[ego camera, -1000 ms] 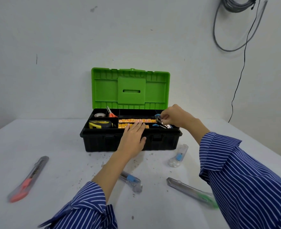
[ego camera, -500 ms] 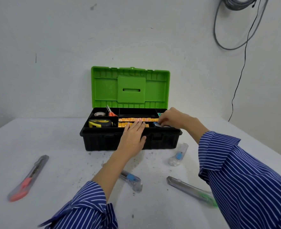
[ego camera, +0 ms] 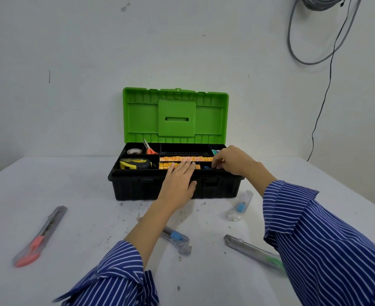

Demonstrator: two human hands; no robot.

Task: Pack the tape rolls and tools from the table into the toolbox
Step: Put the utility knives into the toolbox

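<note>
Nearest counter (ego camera: 204, 279): a green-slider knife (ego camera: 254, 252) is laid at right, a blue-slider knife (ego camera: 176, 238) beside the left forearm, a red-slider knife (ego camera: 40, 236) well apart at far left.
Mid counter: a small clear cutter (ego camera: 239, 206) is laid just in front of the toolbox's right end.
Left hand (ego camera: 179, 182): fingers are kept straight and flat, rested over the front rim onto the orange-labelled tape rolls (ego camera: 182, 159).
Right hand (ego camera: 233, 160): fingers are curled down into the right compartment; whether anything is pinched cannot be told.
Toolbox (ego camera: 138, 188): black base, stood open; a tape measure (ego camera: 135, 163), a grey tape roll (ego camera: 134, 151) and scissors (ego camera: 149, 147) are held in the left compartments.
Lid (ego camera: 175, 117): green, raised upright against the wall.
</note>
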